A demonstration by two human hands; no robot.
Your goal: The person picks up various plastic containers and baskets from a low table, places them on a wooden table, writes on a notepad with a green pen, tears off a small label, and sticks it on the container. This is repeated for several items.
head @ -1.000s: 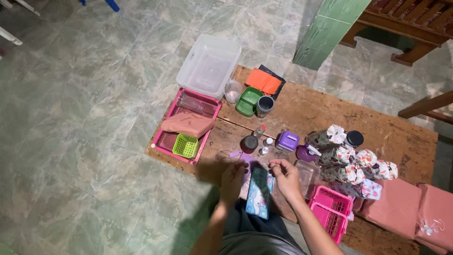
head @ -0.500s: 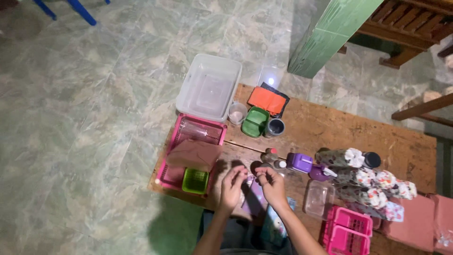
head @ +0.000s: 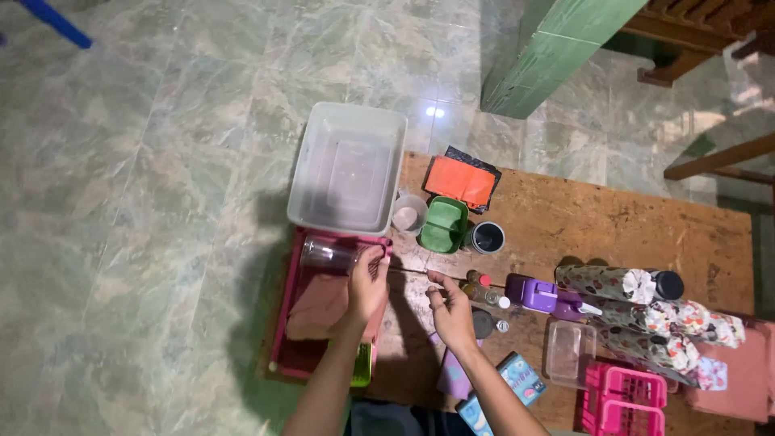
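Your worn wooden table carries a pink plastic tray at its left end. A clear glass jar lies on its side in the tray's far end, long axis left to right. Your left hand is nearer, fingers curled at the jar's right end, seemingly touching. Your right hand hovers mid-table, fingers pinched narrow; I cannot tell if they hold anything.

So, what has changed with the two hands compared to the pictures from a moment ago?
The left hand moved away from the right one, out to the pink tray, and now touches the clear glass lying there. The right hand stayed over the wooden table, fingers pinched; what it holds is too small to tell. The clear tub, green container and small bottles lie as before.
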